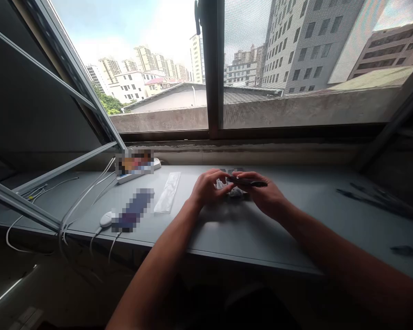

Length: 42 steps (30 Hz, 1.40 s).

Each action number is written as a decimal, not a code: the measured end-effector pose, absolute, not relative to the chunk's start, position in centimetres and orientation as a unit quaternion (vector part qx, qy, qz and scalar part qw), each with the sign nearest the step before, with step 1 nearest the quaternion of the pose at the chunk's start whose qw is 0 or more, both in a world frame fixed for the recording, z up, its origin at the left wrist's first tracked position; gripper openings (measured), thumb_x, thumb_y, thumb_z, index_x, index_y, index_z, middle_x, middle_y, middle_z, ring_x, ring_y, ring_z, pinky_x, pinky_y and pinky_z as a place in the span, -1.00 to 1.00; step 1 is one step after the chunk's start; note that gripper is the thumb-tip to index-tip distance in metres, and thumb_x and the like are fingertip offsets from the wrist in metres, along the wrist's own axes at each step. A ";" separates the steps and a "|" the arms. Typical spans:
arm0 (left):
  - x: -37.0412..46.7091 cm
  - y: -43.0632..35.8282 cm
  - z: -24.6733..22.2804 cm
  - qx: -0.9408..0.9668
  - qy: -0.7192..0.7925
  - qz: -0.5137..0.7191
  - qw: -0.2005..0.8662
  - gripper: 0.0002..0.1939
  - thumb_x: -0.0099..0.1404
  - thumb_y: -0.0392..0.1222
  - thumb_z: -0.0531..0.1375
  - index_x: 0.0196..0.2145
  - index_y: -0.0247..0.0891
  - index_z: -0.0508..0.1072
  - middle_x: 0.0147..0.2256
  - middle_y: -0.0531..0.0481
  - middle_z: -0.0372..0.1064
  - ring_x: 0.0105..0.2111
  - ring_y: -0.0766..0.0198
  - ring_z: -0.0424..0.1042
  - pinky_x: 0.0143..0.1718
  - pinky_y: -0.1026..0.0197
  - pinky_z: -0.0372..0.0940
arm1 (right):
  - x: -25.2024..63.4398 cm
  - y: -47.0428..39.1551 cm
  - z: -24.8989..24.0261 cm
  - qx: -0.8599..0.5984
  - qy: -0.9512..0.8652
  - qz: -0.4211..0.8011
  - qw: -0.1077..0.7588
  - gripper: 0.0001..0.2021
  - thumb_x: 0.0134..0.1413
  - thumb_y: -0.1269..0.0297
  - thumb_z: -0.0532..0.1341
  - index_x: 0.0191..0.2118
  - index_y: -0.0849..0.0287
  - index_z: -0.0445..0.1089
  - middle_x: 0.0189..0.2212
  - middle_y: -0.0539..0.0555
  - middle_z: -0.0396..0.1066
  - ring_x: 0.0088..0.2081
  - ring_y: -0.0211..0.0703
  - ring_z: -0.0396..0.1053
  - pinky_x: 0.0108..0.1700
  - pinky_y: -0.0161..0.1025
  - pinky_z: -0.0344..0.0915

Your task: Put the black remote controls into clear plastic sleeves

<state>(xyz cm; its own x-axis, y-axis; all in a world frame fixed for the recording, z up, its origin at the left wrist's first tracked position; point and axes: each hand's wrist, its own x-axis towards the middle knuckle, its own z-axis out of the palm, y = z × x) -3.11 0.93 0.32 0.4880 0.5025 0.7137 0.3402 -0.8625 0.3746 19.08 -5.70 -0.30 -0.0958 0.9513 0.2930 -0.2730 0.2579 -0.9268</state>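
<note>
My left hand (208, 185) and my right hand (263, 195) meet just above the grey table. Between them is a slim, dark, elongated object (249, 182) whose kind I cannot make out. The fingers of my left hand are curled, with the tips at its left end. My right hand is closed around its right part, the thumb and fingers pressed to it. Close below the hands lie a small greyish item (236, 194) and something clear and shiny (220, 184), both partly hidden by the fingers.
A clear plastic sleeve (168, 192) lies on the grey table (296, 243) to the left. Beyond it are a blurred-out flat device (132, 211), a white round puck (106, 219), a power strip (137, 175) and white cables (84, 199). Dark cables (371, 199) lie right. A metal frame (69, 165) stands left.
</note>
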 end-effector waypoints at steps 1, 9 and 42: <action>-3.1 1.0 0.3 0.858 0.248 0.442 0.090 -0.76 0.42 0.02 0.39 -0.09 -0.17 0.63 -0.31 -0.05 0.58 -0.31 0.19 0.52 -0.25 0.14 0.43 | 19.1 -5.8 -0.2 -0.318 -0.535 0.514 0.590 -0.72 -0.01 0.08 0.66 -0.17 -0.09 0.72 0.13 0.02 0.64 0.28 0.17 0.49 0.43 0.19 0.32; -3.0 0.9 0.1 0.861 0.248 0.439 0.069 -0.74 0.47 0.03 0.35 -0.02 -0.16 0.61 -0.27 -0.05 0.59 -0.26 0.17 0.54 -0.21 0.12 0.45 | 18.9 -5.8 -0.1 -0.330 -0.538 0.490 0.602 -0.66 0.05 0.01 0.62 -0.08 -0.06 0.70 0.07 0.05 0.67 0.15 0.14 0.57 0.34 0.14 0.40; -3.9 3.3 -1.5 0.828 0.362 0.423 0.063 -0.69 0.64 -0.10 0.08 -0.11 -0.19 0.61 -0.16 -0.10 0.59 -0.08 0.10 0.52 0.04 0.06 0.42 | 27.8 -1.5 -2.7 -0.603 -0.715 0.088 0.342 -0.62 0.32 -0.04 0.29 0.04 0.02 0.72 0.00 0.16 0.67 -0.33 0.01 0.54 -0.14 -0.01 0.50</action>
